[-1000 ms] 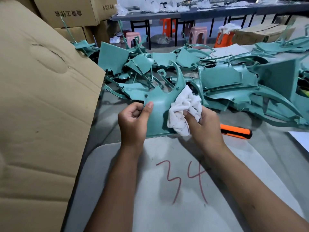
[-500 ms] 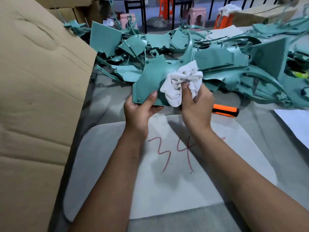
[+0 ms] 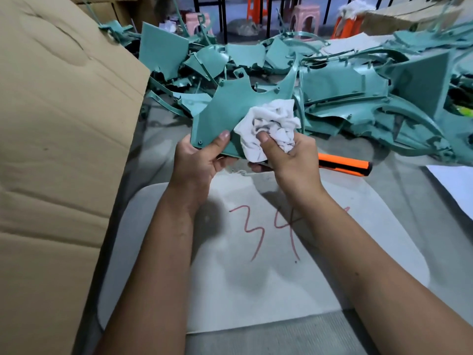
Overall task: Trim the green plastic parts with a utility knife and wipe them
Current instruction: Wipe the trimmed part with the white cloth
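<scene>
A green plastic part [image 3: 225,111] is gripped by the left hand [image 3: 197,162] and a white rag [image 3: 271,126] is clutched against it by the right hand [image 3: 289,157]; the orange utility knife [image 3: 344,167] is half hidden behind the wrist, a heap of green parts [image 3: 358,98] beyond.

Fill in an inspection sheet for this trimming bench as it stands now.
Surface: grey table with a pale mat marked 34 in red.
Job's things: green part held up, white rag on it; orange utility knife lying on the table.
Clutter: pile of green parts behind; white sheet at right.
Grippers: left hand grips the part's lower edge; right hand holds the rag.
Cables: nothing seen.
Surroundings: cardboard flap at left; stools beyond.
</scene>
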`<action>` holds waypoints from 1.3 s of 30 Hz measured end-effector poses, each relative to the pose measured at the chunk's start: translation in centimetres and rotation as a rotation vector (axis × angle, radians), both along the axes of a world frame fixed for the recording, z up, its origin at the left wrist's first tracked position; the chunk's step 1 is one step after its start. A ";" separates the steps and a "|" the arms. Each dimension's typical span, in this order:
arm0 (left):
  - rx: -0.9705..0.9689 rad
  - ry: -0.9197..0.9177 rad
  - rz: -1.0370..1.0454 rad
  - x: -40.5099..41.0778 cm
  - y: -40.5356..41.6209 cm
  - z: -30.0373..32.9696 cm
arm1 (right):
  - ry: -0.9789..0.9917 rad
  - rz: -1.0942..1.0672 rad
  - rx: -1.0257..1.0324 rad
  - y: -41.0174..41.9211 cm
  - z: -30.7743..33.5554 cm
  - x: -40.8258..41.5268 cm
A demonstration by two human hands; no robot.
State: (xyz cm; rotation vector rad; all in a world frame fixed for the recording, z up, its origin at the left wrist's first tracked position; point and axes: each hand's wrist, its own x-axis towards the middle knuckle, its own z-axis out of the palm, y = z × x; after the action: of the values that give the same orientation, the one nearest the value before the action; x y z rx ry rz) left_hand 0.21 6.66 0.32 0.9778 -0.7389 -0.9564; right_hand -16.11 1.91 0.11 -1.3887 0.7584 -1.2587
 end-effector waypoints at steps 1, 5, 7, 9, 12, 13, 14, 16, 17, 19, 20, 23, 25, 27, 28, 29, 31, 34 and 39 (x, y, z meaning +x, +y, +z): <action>-0.010 -0.023 -0.004 0.0 0.1 0.3 | -0.014 -0.014 0.004 0.0 0.0 0.0; -0.018 -0.136 -0.009 0.1 0.2 0.6 | -0.069 -0.106 0.096 -0.8 0.0 -0.4; -0.018 -0.177 -0.055 0.3 0.3 0.4 | -0.142 -0.117 0.199 -1.3 0.2 -0.6; -0.008 -0.216 -0.093 0.3 0.5 0.3 | -0.193 -0.139 0.269 -1.7 0.2 -0.9; -0.009 -0.253 -0.146 0.6 0.6 0.3 | -0.251 -0.121 0.339 -1.9 0.2 -1.4; -0.009 -0.255 -0.153 0.8 0.6 0.3 | -0.257 -0.103 0.346 -1.9 0.2 -1.5; -0.005 -0.253 -0.151 1.0 0.7 0.3 | -0.245 -0.083 0.339 -1.9 0.2 -1.6; 0.007 -0.248 -0.134 1.3 0.8 0.3 | -0.210 -0.046 0.309 -1.9 0.3 -1.7; 0.009 -0.245 -0.130 1.5 0.9 0.3 | -0.209 -0.025 0.298 -1.8 0.4 -1.7; 0.008 -0.239 -0.134 1.7 1.0 0.3 | -0.222 -0.007 0.310 -1.8 0.6 -1.6; 0.007 -0.239 -0.144 1.8 1.2 0.4 | -0.236 -0.020 0.346 -1.9 0.6 -1.6; 0.016 -0.258 -0.193 2.2 1.4 0.4 | -0.353 -0.083 0.493 -2.1 0.7 -1.9; 0.018 -0.266 -0.224 2.6 1.7 0.2 | -0.393 -0.125 0.525 -2.4 1.1 -2.2; 0.018 -0.260 -0.240 3.4 2.1 0.1 | -0.411 -0.192 0.516 -3.1 1.5 -2.9; 0.013 -0.257 -0.248 3.9 2.4 0.1 | -0.408 -0.225 0.491 -3.5 1.8 -3.4; 0.005 -0.258 -0.259 4.4 2.6 0.0 | -0.405 -0.248 0.457 -3.9 1.9 -3.9; -0.004 -0.259 -0.257 4.9 2.8 -0.1 | -0.397 -0.241 0.404 -4.1 1.8 -4.5; 0.020 -0.262 -0.171 4.5 2.5 -0.2 | -0.301 -0.173 0.351 -3.2 1.2 -3.4; 0.008 -0.197 0.094 1.8 1.2 0.3 | -0.168 -0.099 0.321 -1.5 0.9 -1.5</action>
State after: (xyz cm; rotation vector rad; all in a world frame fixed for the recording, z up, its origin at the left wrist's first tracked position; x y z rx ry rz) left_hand 1.99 7.89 0.62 1.1153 -0.8459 -0.7894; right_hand -17.63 0.42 0.99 -0.9841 0.8768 -1.2491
